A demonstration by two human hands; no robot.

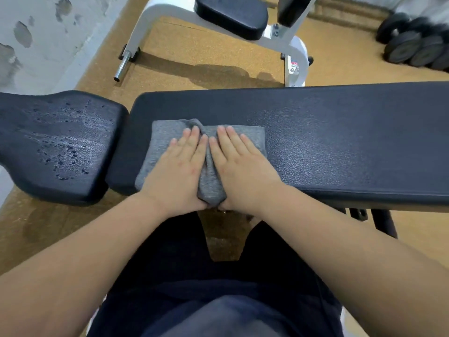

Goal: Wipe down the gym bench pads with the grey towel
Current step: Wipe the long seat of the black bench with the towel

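A grey towel (pixel 162 144) is being pressed onto the black surface of a gym bench's long pad (pixel 340 142), near that pad's left end, by a person in dark clothing. The left hand (pixel 178 166) and the right hand (pixel 241 166) are being held side by side on the cloth. Both are palm down, with fingers straight and kept close together. The thumbs are being hidden at the pad's near edge, so whether they are gripping the cloth cannot be told. Between the two hands the towel is being bunched into a ridge, and its near end is being let hang over the pad's front edge.

Just to the left, across a narrow gap, the bench's seat pad (pixel 60 122) is being shown beaded with water droplets (pixel 73 156). Beyond the bench, a second black pad (pixel 230 15) is being carried on a white frame (pixel 143 35) standing on the tan floor (pixel 206 49). Dark dumbbells (pixel 413 45) are lying at the upper right, slightly blurred. A stained pale wall (pixel 48 32) is running along the left.
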